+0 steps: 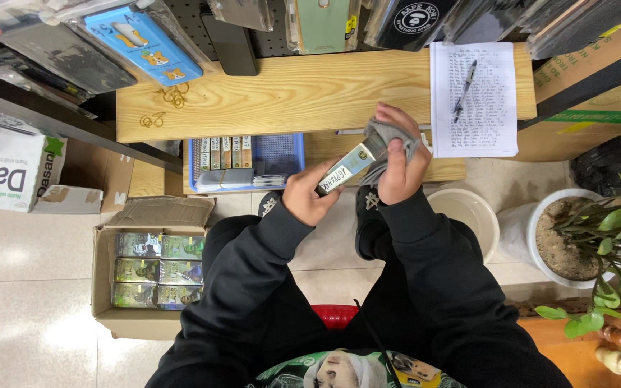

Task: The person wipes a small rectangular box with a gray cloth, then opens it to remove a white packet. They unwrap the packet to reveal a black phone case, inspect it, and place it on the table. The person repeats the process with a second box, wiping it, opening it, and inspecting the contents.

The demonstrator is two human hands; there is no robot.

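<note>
Wiping a small box w/ a grey cloth, seated at the wooden bench.

L hand [309,195] grips the slim box [348,167] by its lower end; R hand [399,159] presses grey cloth [386,136] round the top. Blue basket [292,149] beyond holds a few boxes; floor carton [151,267] looks full, so prob. plenty left.

Your left hand [310,197] holds a slim rectangular box with a white label [345,171], its far end touching the grey cloth in your right hand [397,165]. On the floor at your left, an open brown cardboard carton [109,320] holds green boxes in rows. Far left stands a white cardboard box [12,172]. A blue packaged phone case [144,39] hangs above the wooden worktop [289,90].
</note>
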